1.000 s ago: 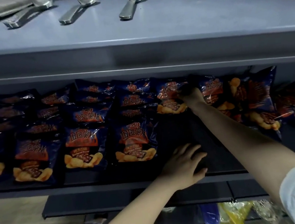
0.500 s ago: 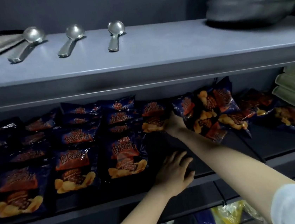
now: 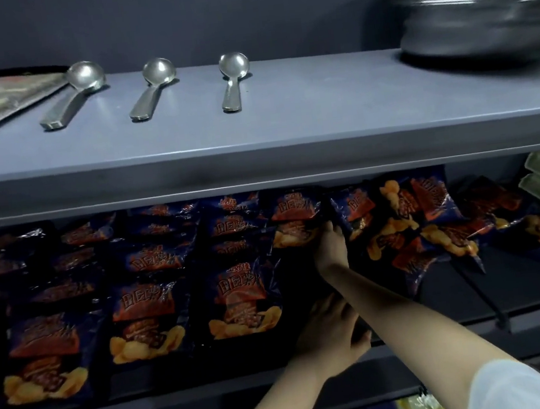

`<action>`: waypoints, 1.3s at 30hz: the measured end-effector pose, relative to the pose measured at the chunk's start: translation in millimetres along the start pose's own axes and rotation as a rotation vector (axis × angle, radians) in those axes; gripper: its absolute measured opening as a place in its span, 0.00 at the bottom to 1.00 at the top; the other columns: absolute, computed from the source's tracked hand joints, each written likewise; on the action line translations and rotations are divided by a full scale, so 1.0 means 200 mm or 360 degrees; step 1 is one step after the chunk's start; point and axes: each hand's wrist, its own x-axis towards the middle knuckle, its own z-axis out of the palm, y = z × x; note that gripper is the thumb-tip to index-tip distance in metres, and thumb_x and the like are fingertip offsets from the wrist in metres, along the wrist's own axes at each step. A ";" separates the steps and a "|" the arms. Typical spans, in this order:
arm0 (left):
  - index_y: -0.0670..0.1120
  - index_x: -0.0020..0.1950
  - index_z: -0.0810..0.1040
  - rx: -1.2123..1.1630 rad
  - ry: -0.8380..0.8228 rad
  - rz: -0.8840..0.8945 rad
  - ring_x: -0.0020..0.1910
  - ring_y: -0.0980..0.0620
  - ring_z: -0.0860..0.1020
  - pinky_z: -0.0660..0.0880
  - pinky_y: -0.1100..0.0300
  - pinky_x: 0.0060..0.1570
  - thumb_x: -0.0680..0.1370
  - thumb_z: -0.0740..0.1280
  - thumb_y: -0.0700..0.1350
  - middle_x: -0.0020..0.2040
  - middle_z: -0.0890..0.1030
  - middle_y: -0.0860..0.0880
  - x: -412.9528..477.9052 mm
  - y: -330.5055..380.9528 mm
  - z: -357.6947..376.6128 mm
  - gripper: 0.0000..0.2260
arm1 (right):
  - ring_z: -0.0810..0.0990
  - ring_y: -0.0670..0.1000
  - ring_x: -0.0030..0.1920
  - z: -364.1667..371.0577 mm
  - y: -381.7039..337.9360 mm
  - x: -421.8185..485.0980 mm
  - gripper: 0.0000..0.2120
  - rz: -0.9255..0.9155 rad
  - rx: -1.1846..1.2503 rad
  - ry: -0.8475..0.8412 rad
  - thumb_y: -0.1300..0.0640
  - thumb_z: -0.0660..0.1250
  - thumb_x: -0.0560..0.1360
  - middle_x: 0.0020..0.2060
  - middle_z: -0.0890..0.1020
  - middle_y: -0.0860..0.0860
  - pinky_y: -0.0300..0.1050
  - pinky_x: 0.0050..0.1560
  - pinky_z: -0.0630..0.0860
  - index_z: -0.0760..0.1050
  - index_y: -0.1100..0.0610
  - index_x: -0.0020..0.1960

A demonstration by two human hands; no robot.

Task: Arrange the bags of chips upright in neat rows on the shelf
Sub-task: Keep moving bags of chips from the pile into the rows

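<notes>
Two hands in: right hand stretched to far side, fingers curled onto lower right edge of far bag, tips hidden among packs; left hand resting loose on bare shelf near front edge, holding nothing. Approx two-thirds done, at a guess: left part in tidy rows facing out, near row leaning back; column near side of far bag unfilled; heap on right tipped & overlapping, yet to sort. Counts: 3 bags clear in near row, rows behind too dark to total; heap maybe 6+; 3 spoons & 1 stack of bowls on upper shelf.
</notes>
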 end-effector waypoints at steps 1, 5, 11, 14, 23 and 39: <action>0.45 0.72 0.62 0.0009 0.0010 -0.0006 0.72 0.46 0.61 0.56 0.52 0.71 0.76 0.55 0.56 0.73 0.65 0.45 0.00 0.00 0.01 0.27 | 0.70 0.63 0.62 0.01 0.00 0.00 0.17 0.0000 -0.0030 -0.0007 0.72 0.52 0.76 0.62 0.69 0.64 0.54 0.61 0.70 0.67 0.66 0.63; 0.44 0.69 0.67 0.0108 0.0067 -0.0046 0.68 0.45 0.68 0.62 0.52 0.68 0.76 0.57 0.57 0.68 0.71 0.44 0.00 -0.02 0.05 0.26 | 0.69 0.61 0.63 0.04 0.00 0.01 0.16 -0.0032 -0.0075 -0.0013 0.71 0.53 0.76 0.61 0.71 0.63 0.49 0.61 0.69 0.69 0.66 0.62; 0.46 0.72 0.62 0.0048 -0.0012 -0.0085 0.72 0.48 0.59 0.54 0.54 0.71 0.75 0.51 0.58 0.72 0.64 0.47 0.01 0.00 0.02 0.28 | 0.69 0.61 0.59 -0.01 0.01 -0.02 0.12 -0.0155 -0.0135 -0.0080 0.69 0.54 0.76 0.54 0.78 0.60 0.44 0.51 0.66 0.74 0.64 0.54; 0.47 0.71 0.64 0.0117 0.0003 -0.0032 0.72 0.48 0.59 0.56 0.53 0.70 0.76 0.51 0.58 0.72 0.64 0.48 0.02 -0.02 0.03 0.27 | 0.72 0.62 0.57 -0.07 0.01 -0.05 0.12 -0.0199 -0.0113 -0.0190 0.69 0.55 0.74 0.51 0.80 0.61 0.46 0.50 0.69 0.76 0.64 0.51; 0.51 0.71 0.64 0.0114 0.0150 -0.0170 0.70 0.49 0.62 0.62 0.54 0.68 0.79 0.57 0.52 0.72 0.63 0.51 0.10 0.04 0.03 0.20 | 0.71 0.56 0.65 -0.48 0.01 -0.12 0.21 -0.0420 0.0122 0.0028 0.69 0.61 0.73 0.63 0.74 0.57 0.31 0.58 0.63 0.72 0.61 0.65; 0.56 0.76 0.52 0.0285 0.0086 0.0047 0.76 0.44 0.45 0.55 0.47 0.72 0.80 0.51 0.56 0.78 0.47 0.46 0.52 0.06 0.01 0.24 | 0.40 0.56 0.76 -0.61 0.74 -0.30 0.30 0.0233 -0.0238 -0.0457 0.43 0.53 0.79 0.77 0.42 0.48 0.63 0.73 0.48 0.43 0.42 0.76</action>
